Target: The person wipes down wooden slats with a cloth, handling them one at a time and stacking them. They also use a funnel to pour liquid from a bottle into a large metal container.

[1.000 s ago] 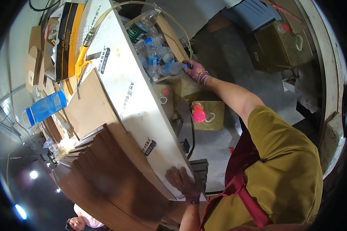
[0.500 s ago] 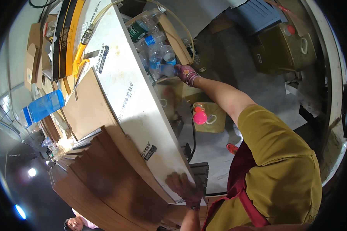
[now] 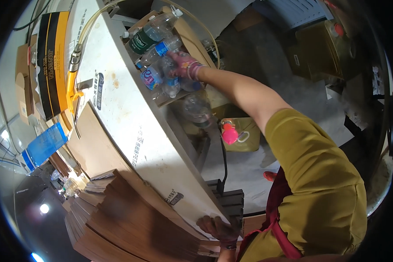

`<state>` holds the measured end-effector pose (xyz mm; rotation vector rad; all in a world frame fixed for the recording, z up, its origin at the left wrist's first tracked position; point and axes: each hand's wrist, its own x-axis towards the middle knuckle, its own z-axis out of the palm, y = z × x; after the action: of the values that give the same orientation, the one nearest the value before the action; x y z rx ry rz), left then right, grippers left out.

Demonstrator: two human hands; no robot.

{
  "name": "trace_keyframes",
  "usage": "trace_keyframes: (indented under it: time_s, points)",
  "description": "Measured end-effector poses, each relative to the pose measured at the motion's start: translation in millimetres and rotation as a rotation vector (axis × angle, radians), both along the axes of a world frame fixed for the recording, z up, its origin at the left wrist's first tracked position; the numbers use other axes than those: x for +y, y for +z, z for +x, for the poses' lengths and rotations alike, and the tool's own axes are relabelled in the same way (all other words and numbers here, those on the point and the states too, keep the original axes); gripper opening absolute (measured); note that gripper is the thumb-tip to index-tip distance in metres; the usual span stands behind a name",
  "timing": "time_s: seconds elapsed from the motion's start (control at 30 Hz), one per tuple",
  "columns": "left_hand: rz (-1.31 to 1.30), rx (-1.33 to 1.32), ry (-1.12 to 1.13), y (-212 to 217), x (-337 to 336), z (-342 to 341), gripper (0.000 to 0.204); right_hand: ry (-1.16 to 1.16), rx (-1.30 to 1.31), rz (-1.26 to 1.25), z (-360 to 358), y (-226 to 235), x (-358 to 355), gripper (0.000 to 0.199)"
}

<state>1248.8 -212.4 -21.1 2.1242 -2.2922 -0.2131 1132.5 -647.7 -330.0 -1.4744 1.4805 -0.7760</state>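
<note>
A person's right hand point(image 3: 184, 65), in a pink glove, reaches far forward into an open cardboard box point(image 3: 192, 37) packed with clear plastic bottles point(image 3: 159, 54). Its fingers curl around one bottle in the box's middle. The bottles lie on their sides, long axes running mostly across the box, caps toward the white surface point(image 3: 131, 126). The left hand point(image 3: 218, 228) rests spread on that surface's near edge, holding nothing, beside a stack of brown cardboard sheets point(image 3: 118, 218). Open grey floor point(image 3: 249, 170) lies to the right.
</note>
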Motion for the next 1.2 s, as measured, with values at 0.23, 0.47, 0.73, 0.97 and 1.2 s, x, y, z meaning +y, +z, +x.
trace_keyframes:
  time_s: [0.23, 0.47, 0.73, 0.97, 1.2]
  points:
    - [-0.065, 0.028, -0.046, -4, 1, 5, 0.033, -0.086, -0.053, 0.001, -1, -2, -2, 0.089]
    - [0.015, 0.061, 0.015, 9, -22, -13, 0.035, -0.516, -1.135, 0.397, -102, 12, 77, 0.066]
    - [-0.043, 0.03, 0.015, 10, 14, -6, 0.047, -0.339, -1.556, 0.293, -146, 87, 207, 0.041]
    - [-0.227, 0.078, -0.118, 2, 21, 6, 0.058, -0.116, -1.867, 0.211, -132, 180, 307, 0.033]
    - [-0.478, 0.894, -0.23, 58, 64, -4, 0.071, 0.166, -1.804, 0.565, -129, 190, 479, 0.042]
